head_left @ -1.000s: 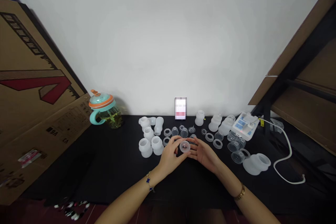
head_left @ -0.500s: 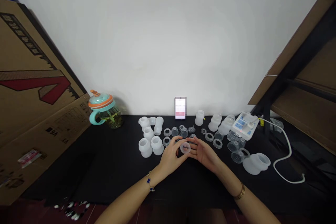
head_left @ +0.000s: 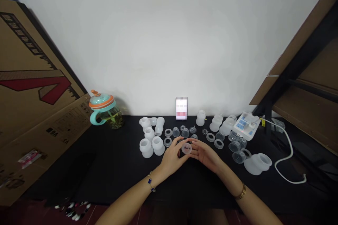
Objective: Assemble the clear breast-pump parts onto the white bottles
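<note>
Above the middle of the black table, a small clear round bottle cap (head_left: 186, 148) with a pale rim sits between my two hands, its open side towards me. My left hand (head_left: 171, 155) grips it between thumb and fingers. From the other side, the fingers of my right hand (head_left: 204, 155) curl against it; their tips are partly hidden. Just beyond my hands lie clear domed caps (head_left: 175, 132), white collar rings (head_left: 168, 133) and a clear nipple (head_left: 193, 130). White baby bottle bodies (head_left: 146, 148) stand to the left.
A phone (head_left: 181, 108) leans on the wall. Assembled bottles (head_left: 216, 123) stand at the right, beside a white power strip (head_left: 246, 126) with a cable (head_left: 291, 147). A wide white bottle body (head_left: 258, 164) lies near it. A teal jug (head_left: 105, 110) and cardboard box (head_left: 34, 112) are left.
My right hand's fingers have drawn in slightly over the cap, which has hardly moved. My left hand keeps its grip.
</note>
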Demonstrator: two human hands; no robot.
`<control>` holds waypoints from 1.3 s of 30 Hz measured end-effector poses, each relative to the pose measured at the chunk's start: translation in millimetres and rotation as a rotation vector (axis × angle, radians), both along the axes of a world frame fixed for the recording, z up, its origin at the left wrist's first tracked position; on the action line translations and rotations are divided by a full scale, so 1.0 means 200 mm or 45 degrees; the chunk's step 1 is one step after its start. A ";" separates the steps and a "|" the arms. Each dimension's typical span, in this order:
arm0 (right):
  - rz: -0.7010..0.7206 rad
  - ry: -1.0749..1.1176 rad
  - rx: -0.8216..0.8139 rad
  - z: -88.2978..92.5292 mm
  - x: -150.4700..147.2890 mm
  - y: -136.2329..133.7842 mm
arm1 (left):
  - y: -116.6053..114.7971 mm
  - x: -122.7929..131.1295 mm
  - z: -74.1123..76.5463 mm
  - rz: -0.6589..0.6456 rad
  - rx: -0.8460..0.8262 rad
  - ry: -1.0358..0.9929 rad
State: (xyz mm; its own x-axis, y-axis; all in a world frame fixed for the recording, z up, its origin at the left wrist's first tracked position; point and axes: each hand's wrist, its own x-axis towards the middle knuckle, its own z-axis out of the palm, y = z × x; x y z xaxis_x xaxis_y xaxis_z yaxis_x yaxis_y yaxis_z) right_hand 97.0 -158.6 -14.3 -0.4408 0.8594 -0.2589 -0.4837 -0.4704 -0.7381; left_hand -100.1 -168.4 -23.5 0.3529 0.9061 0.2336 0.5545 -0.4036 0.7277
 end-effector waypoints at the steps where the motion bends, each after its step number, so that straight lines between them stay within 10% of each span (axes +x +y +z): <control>1: -0.008 -0.016 0.004 0.00 0.00 0.00 | 0.00 0.00 0.00 -0.004 0.008 -0.005; 39: -0.062 -0.109 0.044 -0.01 -0.01 0.00 | 0.01 0.00 -0.02 0.024 0.396 -0.079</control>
